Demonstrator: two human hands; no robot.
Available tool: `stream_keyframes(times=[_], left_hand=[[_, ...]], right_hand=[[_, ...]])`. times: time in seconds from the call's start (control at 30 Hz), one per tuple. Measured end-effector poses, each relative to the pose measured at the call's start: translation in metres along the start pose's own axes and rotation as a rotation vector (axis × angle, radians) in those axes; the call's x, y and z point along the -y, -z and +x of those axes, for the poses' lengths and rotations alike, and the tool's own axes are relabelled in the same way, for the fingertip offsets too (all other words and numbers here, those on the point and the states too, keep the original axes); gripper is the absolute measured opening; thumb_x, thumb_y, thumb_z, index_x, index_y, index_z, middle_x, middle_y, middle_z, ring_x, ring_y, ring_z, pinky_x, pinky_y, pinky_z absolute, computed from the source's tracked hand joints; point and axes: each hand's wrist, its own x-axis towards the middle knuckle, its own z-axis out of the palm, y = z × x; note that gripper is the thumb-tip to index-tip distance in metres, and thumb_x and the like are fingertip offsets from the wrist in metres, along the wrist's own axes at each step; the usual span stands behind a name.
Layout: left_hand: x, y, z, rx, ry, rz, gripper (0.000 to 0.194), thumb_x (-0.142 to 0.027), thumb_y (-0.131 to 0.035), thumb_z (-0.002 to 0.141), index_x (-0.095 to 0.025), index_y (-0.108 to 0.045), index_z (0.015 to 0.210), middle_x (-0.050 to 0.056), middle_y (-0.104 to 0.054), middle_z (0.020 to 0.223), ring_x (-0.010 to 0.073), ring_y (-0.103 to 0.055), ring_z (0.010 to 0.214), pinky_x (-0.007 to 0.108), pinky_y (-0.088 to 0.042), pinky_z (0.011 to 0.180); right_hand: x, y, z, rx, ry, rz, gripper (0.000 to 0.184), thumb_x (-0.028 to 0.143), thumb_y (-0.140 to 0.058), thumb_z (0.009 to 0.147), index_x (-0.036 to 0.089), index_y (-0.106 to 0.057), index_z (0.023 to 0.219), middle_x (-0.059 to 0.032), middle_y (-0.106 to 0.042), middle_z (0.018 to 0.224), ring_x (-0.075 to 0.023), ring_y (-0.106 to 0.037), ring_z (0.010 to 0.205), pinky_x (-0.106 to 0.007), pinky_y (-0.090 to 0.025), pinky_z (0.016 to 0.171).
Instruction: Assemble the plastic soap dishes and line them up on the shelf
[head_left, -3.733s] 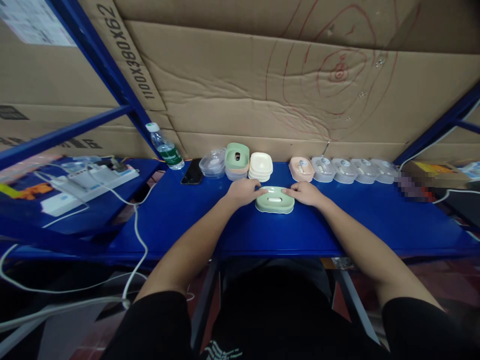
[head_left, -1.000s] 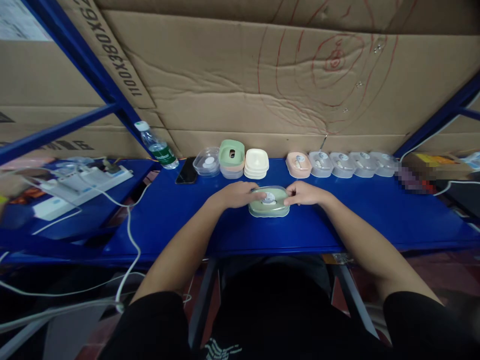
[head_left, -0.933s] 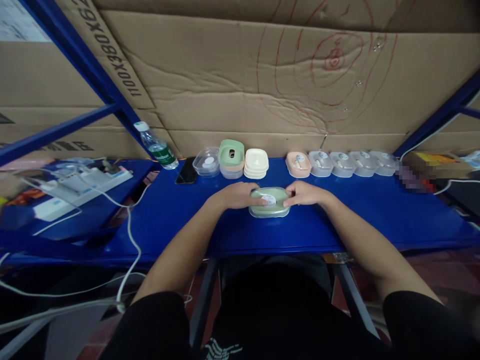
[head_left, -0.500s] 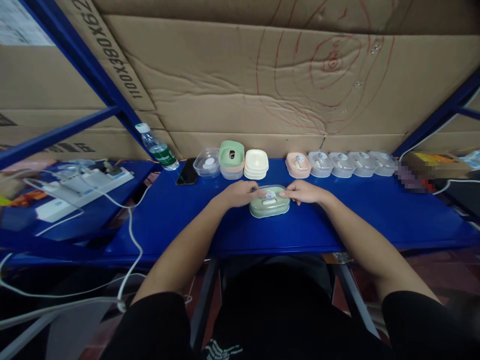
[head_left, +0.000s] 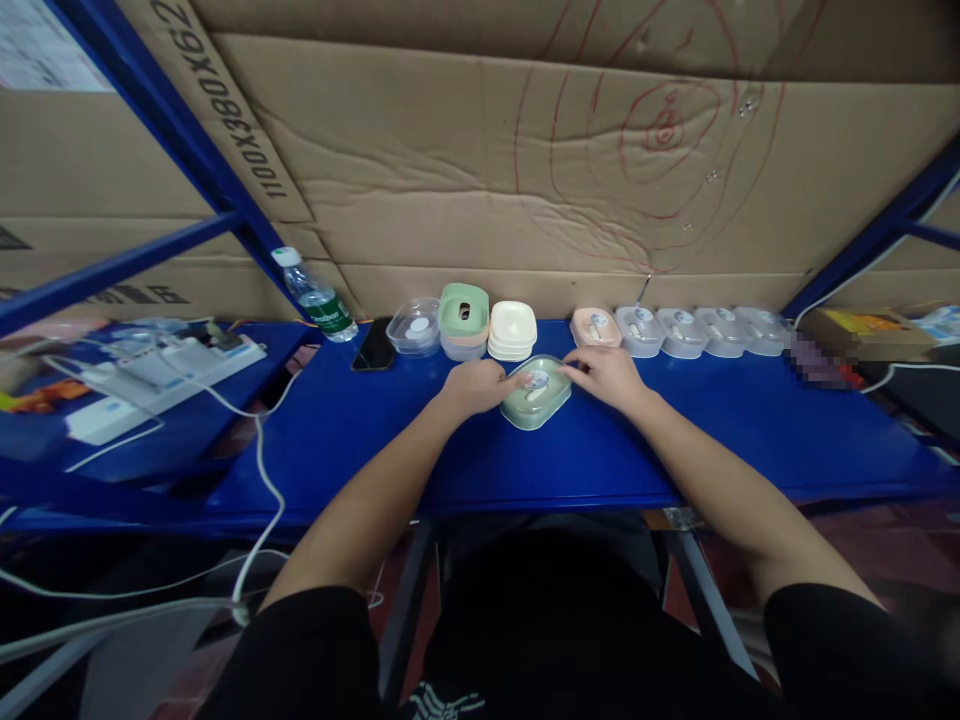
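Note:
Between my two hands is a pale green plastic box with a clear cover and a round label, turned at an angle above the blue table. My left hand grips its left side, the thumb lying over the top by the label. At the far right corner my right hand pinches the rim between thumb and fingers. The undersides of both grips are hidden. Just behind stand a stack of cream trays and a peach box with a similar label.
Right of the peach box, several greyish lidded boxes stand in a row. Left of the cream stack are a green lid, clear covers, a phone and a water bottle. A power strip trails white cables at left.
The green box has turned from lying straight to a slant, its right end swinging away from me. My right hand has shifted slightly up with it.

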Motion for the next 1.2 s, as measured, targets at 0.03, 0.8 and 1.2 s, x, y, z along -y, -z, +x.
stream_keyframes(times=[0.03, 0.8, 1.2], left_hand=[[-0.002, -0.001, -0.001, -0.008, 0.009, 0.009, 0.079, -0.083, -0.03, 0.092, -0.02, -0.069, 0.066, 0.011, -0.074, 0.078, 0.0276, -0.071, 0.081, 0.032, -0.044, 0.066], [0.002, -0.012, 0.005, -0.061, -0.18, -0.133, 0.049, -0.062, -0.053, 0.096, -0.023, -0.075, 0.118, 0.006, -0.078, 0.098, 0.0246, -0.071, 0.092, 0.034, -0.05, 0.079], [0.007, -0.026, 0.013, -0.295, -0.256, -0.131, 0.057, -0.051, -0.061, 0.096, -0.021, -0.059, 0.143, 0.014, -0.027, 0.171, 0.0309, -0.065, 0.123, 0.043, -0.052, 0.104]], right_hand=[[0.003, 0.0, -0.001, 0.014, 0.057, -0.021, 0.046, 0.058, -0.057, 0.099, 0.019, -0.079, 0.106, -0.0076, -0.078, 0.082, -0.022, -0.072, 0.076, -0.032, -0.047, 0.069], [-0.004, -0.005, 0.0, 0.275, -0.082, -0.347, 0.055, 0.043, -0.043, 0.104, 0.022, -0.055, 0.152, -0.0175, -0.078, 0.114, -0.0337, -0.072, 0.096, -0.038, -0.048, 0.073], [0.004, -0.008, 0.004, 0.379, -0.144, -0.341, 0.077, 0.055, -0.049, 0.101, 0.019, -0.031, 0.166, -0.02, -0.078, 0.109, -0.0368, -0.074, 0.095, -0.038, -0.05, 0.07]])
